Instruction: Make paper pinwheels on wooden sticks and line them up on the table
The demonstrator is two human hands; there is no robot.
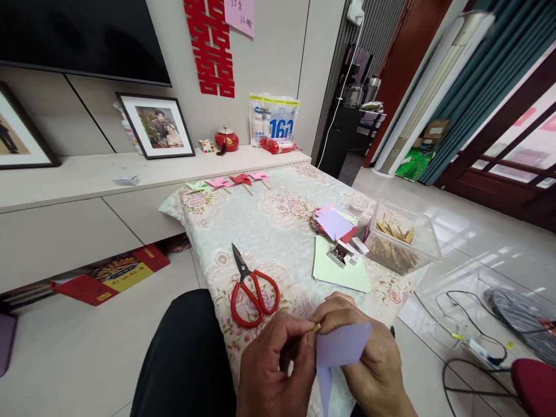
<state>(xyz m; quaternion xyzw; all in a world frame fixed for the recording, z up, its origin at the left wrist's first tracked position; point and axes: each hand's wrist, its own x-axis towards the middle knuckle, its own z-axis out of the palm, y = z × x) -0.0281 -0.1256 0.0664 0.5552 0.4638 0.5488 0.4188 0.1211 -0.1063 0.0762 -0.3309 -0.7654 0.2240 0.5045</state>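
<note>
- purple paper [341,347] held up over near end of cloth-covered bench [286,246]
- left hand [260,368] pinching tan stick [317,328] by its tip, thumb to forefinger; right hand [379,354] curled round paper
- risk: paper may crease or tear if hands pull unevenly; stick may slip if pinch loosens
- paper's wide flap points right, narrow strip hangs lengthwise toward wearer; stick's axis hidden, can't tell

The left hand [278,366], cropped by the bottom edge, and right hand [377,356] partly cover a tan piece [317,328] too small to identify. The top edge cuts off the television [80,40] and pink note [240,16]; the left edge, a picture frame [21,136].
</note>
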